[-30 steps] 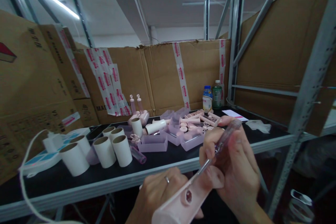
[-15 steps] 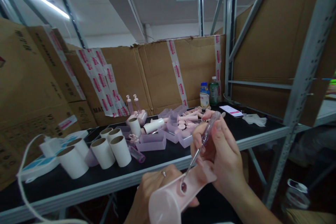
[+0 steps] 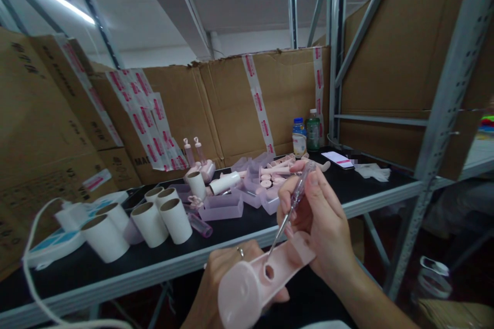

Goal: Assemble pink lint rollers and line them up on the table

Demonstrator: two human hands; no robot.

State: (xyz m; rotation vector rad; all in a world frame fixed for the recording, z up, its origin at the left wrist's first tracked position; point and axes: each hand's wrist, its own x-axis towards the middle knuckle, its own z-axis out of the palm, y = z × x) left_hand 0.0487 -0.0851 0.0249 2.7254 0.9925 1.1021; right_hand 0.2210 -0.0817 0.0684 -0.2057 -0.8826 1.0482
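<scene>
A person's right hand [image 3: 324, 216] pinches a slim screwdriver with a clear, pink-tinted plastic handle [image 3: 296, 191] between thumb and fingertips, its thin metal shaft angled down to the round hole in a smooth, pale pink moulded plastic handle piece [image 3: 262, 277]. The left hand [image 3: 227, 277], a ring on one finger, is wrapped around that piece from beneath, holding it in front of the bench edge, its rounded end nearest the camera. The step in hand appears to be working a fastener set in the hole; the tip looks seated at the rim, so the next move would call for a steady, upright shaft and a firm counter-hold from below. Beyond the grip, on the matte black shelf bench [image 3: 231, 239], stand white cardboard tubes [image 3: 150, 223] and translucent lilac plastic trays [image 3: 226, 208] with small pink parts. Farther back, two capped bottles [image 3: 304, 136] stand against taped brown cardboard.
</scene>
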